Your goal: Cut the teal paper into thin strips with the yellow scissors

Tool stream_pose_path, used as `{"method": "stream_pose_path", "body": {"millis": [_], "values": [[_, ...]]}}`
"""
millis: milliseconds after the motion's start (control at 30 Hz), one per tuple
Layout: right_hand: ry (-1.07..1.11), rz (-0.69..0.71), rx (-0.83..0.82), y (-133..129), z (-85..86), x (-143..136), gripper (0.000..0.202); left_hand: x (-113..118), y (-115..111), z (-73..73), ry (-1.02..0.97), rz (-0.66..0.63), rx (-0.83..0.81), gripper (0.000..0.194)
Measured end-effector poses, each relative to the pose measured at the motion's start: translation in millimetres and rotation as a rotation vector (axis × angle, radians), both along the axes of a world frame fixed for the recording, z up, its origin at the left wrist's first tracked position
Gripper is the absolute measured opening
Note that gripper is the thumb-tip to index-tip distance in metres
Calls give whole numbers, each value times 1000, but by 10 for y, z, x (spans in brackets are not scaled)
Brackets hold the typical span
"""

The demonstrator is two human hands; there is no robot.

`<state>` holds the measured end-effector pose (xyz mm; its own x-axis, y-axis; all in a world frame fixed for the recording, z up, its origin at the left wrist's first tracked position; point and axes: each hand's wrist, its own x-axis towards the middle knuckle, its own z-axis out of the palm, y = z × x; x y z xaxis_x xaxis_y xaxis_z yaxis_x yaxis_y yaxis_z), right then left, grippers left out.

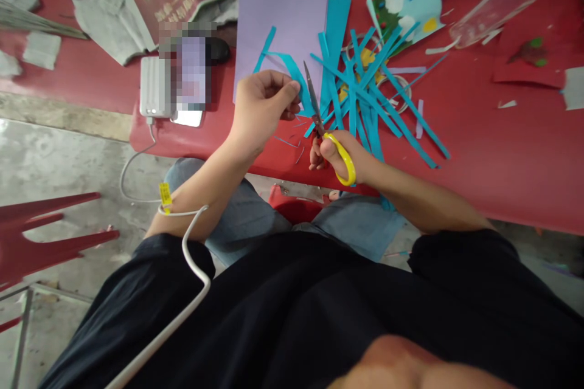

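My left hand (pixel 264 102) is closed in a pinch, thumb against fingers, at a blue paper strip (pixel 295 68) that curls up behind the fingertips. Just to its right, my right hand (pixel 353 149) grips scissors (pixel 341 157) with yellow handles, their blades pointing up and away from me. The blades look nearly closed, close beside the strip. A sheet of purple paper (pixel 283 18) lies beyond my left hand. To the right of the scissors a loose pile of cut blue strips (pixel 360 88) spreads over the table, with a wider blue piece (pixel 338 18) behind it.
On the red table (pixel 483 152) lie a clear plastic bottle (pixel 497 9), a decorated card (pixel 413 3) and torn newspaper (pixel 103 9). A white power bank (pixel 155 86) sits at the left with a cable (pixel 194 255) crossing my left arm. A red chair (pixel 41 231) stands at left.
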<state>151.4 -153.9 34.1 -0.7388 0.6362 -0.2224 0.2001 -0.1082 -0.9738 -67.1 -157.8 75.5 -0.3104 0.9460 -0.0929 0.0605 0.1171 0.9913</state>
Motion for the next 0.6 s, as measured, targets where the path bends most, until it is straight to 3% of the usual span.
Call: {"method": "stream_pose_path", "body": {"millis": [600], "values": [[18,-21,-20,-11,-37,16,81,30,-20,-42,29,-26,7,24]]}}
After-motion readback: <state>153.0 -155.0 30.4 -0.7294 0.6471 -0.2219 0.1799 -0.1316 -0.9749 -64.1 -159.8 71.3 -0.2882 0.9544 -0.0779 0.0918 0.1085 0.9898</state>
